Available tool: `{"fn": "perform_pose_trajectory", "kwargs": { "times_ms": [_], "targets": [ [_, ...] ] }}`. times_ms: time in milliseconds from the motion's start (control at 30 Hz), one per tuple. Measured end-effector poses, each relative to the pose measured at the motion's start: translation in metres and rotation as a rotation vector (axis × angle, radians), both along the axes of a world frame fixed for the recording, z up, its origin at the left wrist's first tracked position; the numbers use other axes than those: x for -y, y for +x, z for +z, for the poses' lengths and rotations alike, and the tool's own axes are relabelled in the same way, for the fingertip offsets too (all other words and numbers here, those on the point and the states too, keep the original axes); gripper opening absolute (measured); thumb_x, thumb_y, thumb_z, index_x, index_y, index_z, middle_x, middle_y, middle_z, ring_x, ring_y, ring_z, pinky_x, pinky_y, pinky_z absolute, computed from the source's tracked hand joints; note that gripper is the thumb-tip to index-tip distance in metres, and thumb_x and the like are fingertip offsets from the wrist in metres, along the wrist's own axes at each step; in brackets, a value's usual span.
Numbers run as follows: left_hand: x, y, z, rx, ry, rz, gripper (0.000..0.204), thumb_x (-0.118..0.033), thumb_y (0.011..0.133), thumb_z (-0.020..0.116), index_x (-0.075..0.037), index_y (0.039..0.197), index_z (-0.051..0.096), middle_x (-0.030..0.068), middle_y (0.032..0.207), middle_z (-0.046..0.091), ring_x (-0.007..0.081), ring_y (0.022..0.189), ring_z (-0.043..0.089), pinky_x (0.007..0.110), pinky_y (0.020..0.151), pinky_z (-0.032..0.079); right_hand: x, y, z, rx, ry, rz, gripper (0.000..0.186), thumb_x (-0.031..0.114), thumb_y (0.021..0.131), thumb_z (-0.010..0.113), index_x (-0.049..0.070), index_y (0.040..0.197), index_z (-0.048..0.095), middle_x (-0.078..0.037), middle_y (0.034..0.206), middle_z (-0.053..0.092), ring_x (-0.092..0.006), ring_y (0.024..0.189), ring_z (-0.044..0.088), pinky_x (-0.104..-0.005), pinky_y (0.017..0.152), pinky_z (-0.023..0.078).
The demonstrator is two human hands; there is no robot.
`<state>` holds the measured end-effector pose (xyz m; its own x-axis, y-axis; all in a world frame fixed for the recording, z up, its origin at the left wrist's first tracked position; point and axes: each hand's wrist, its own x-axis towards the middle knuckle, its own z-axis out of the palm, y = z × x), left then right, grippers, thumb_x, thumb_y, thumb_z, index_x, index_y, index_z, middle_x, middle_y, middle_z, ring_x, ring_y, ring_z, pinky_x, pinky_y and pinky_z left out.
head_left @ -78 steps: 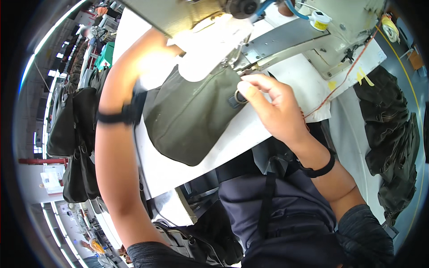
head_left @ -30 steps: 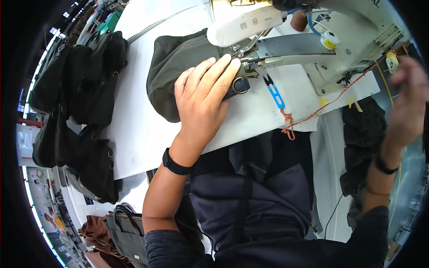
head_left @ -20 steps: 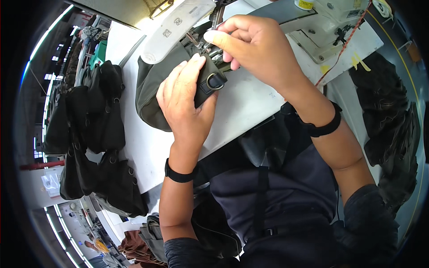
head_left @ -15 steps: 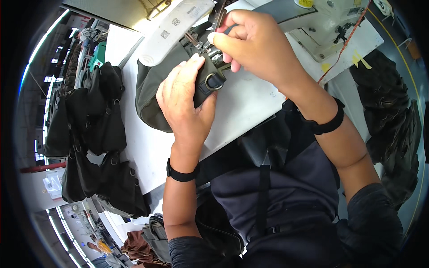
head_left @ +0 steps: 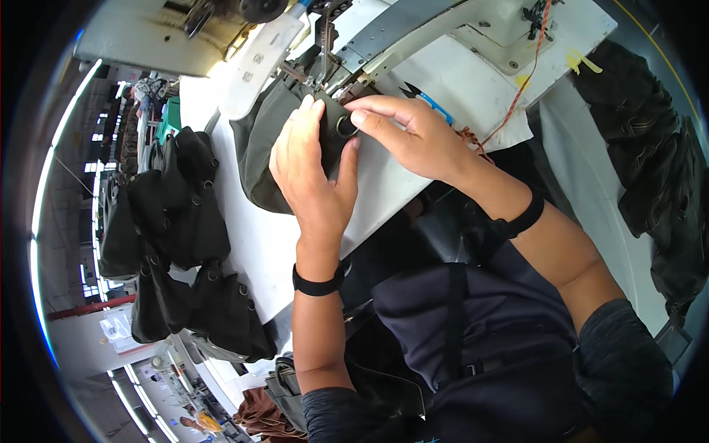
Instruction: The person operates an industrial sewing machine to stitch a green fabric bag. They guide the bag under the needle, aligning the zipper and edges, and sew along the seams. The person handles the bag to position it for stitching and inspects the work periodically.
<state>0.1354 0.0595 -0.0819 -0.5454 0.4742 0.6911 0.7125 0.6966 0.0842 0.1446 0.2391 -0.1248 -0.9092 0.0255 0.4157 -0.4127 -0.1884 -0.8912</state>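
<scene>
A dark olive bag (head_left: 260, 162) lies on the white sewing table, its upper edge under the needle area of a sewing machine (head_left: 255, 70). My left hand (head_left: 312, 173) grips the bag, fingers along its top and thumb by the near edge. A metal ring (head_left: 341, 125) sits on the bag's corner between my hands. My right hand (head_left: 425, 140) pinches that corner beside the ring with thumb and forefinger. Its other fingers are partly hidden.
Blue-handled snips (head_left: 434, 108) lie behind my right hand, near an orange cord (head_left: 515, 96). Several dark bags with rings (head_left: 173, 218) hang over the table's left side. More dark pieces (head_left: 628, 133) are heaped at the right. The white tabletop (head_left: 255, 269) runs to its near edge.
My right hand has come down from the machine's presser area to the bag's ringed corner. My left hand stays on the bag. The whole view has shifted, showing more of the machine.
</scene>
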Motion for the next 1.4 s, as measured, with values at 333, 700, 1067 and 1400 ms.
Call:
{"fn": "perform_pose_trajectory", "kwargs": {
  "times_ms": [333,700,1067,1400],
  "targets": [
    [-0.005,0.026,0.01,0.227,-0.001,0.036,0.065,-0.013,0.095,0.077,0.0,0.154,0.052,0.0165,0.154,0.059,0.0316,0.141,0.056,0.043,0.12,0.037,-0.015,0.014,0.045,0.302,0.007,0.223,0.032,0.011,0.105,0.061,-0.009,0.128,0.07,-0.009,0.097,0.076,-0.011,0.089,0.071,-0.027,0.077,0.055],
    [-0.009,0.019,0.005,0.254,0.179,0.026,0.056,-0.015,0.093,0.082,-0.001,0.141,0.059,0.0194,0.147,0.064,0.035,0.128,0.063,0.045,0.112,0.043,-0.01,0.012,0.04,0.269,-0.111,0.187,0.025,0.011,0.1,0.056,-0.004,0.11,0.074,-0.003,0.074,0.065,-0.0068,0.066,0.054,-0.0288,0.061,0.042],
    [-0.012,0.014,-0.01,0.289,0.354,0.02,0.053,-0.017,0.088,0.088,-0.004,0.131,0.06,0.0178,0.147,0.066,0.0329,0.122,0.064,0.044,0.111,0.043,-0.009,0.01,0.041,0.256,-0.114,0.163,0.031,0.008,0.099,0.056,-0.011,0.118,0.071,-0.002,0.076,0.065,-0.0055,0.068,0.051,-0.0284,0.06,0.042],
    [-0.022,-0.005,-0.009,0.356,0.603,-0.037,0.045,-0.009,0.09,0.087,0.0,0.126,0.061,0.0209,0.139,0.066,0.0325,0.128,0.065,0.043,0.113,0.048,-0.015,0.002,0.063,0.359,0.024,0.153,0.022,0.012,0.102,0.055,-0.003,0.089,0.064,-0.001,0.064,0.054,-0.0081,0.059,0.043,-0.0338,0.054,0.036]
  ]
}}
